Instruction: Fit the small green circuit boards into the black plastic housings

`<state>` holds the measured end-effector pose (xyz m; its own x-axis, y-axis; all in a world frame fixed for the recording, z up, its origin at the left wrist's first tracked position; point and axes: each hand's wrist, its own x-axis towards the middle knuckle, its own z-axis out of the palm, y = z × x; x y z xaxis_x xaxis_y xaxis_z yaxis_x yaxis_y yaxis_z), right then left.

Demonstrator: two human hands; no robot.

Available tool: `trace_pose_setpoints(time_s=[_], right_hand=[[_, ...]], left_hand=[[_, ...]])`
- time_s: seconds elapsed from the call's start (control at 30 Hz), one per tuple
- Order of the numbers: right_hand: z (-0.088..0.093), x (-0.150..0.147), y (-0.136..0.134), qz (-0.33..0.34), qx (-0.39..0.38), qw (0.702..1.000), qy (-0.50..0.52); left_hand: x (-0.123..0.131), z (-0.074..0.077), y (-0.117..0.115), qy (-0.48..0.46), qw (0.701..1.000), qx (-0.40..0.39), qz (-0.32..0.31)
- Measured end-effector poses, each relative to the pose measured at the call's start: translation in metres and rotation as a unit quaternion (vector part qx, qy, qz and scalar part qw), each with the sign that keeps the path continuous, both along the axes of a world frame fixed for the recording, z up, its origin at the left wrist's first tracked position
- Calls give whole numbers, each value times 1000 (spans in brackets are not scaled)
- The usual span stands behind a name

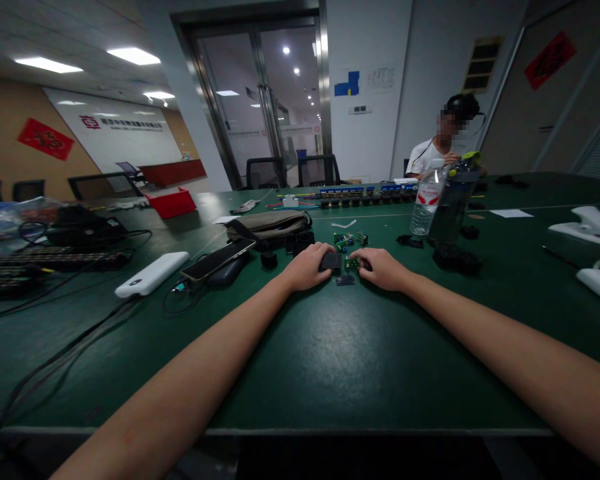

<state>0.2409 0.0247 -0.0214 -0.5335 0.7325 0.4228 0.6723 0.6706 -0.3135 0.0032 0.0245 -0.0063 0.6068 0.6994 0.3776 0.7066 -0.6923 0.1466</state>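
My left hand [307, 268] is closed on a small black plastic case [331, 261] at the middle of the table. Facing it, my right hand [384, 270] pinches a small green circuit board [352, 264] between thumb and fingers. The two parts are close together, just above the table or resting on it; I cannot tell which. A flat dark piece [345, 280] lies on the near side between my hands. More green circuit boards [343, 241] with small components lie just beyond.
On the left are a phone [219, 259], a white power bank [151, 275], a grey-brown pouch [270, 225] and cables. A water bottle [424, 203] and a dark jug [451, 210] stand to the right, beside black parts [457, 259]. Across the green table [350, 373] sits another person [427, 155].
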Motion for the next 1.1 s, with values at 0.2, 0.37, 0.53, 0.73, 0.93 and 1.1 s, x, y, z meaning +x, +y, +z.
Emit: trace_pose_setpoints(time_s=[0.2, 0.37, 0.53, 0.73, 0.93, 1.1], right_hand=[[1, -1, 0, -12, -8, 1000, -14], [-2, -1, 2, -17, 1, 1000, -11], [-2, -1, 2, -29, 7, 999, -13], [4, -2, -2, -45, 2, 999, -22], [6, -3, -5, -67, 12, 998, -6], [4, -4, -4, -71, 23, 997, 7]], left_hand=[[1, -1, -1, -1, 1000, 0, -4], [0, -1, -1, -2, 1000, -3, -5], [1, 0, -2, -4, 1000, -23, -17], [2, 1, -3, 1, 999, -27, -27], [2, 1, -3, 11, 999, -24, -20], [3, 2, -4, 10, 999, -24, -24]])
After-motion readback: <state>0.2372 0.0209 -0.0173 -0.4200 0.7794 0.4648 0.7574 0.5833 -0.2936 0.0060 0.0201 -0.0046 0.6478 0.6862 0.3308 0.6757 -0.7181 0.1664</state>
